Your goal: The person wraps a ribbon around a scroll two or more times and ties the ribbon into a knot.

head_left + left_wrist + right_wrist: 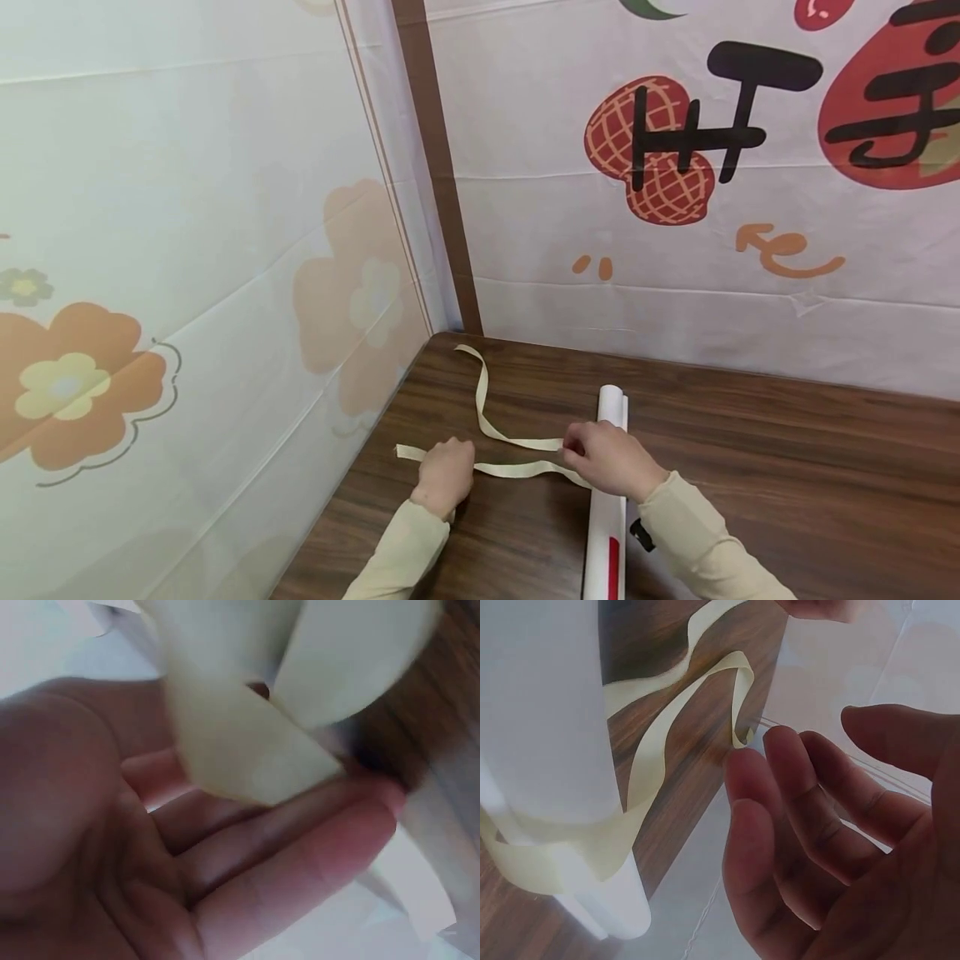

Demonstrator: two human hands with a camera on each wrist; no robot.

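A cream ribbon (517, 470) is looped around a rolled white sheet (602, 533) that lies lengthwise on the table. My left hand (446, 475) holds one tail of it, and a short end sticks out beyond the fingers. Close up in the left wrist view, the ribbon (240, 746) crosses the curled fingers, partly hiding the thumb. Over the roll hovers my right hand (611, 458). Its fingers (750, 847) are loosely bent, and the thumb stands apart with nothing between in the right wrist view. The second ribbon tail lies twisted on the table toward the far left corner.
The dark wood-grain table (787, 450) meets a printed cloth wall (525, 250) at the back and another cloth wall with flowers (225, 292) at the left. A red strip (613, 567) marks the near part of the roll.
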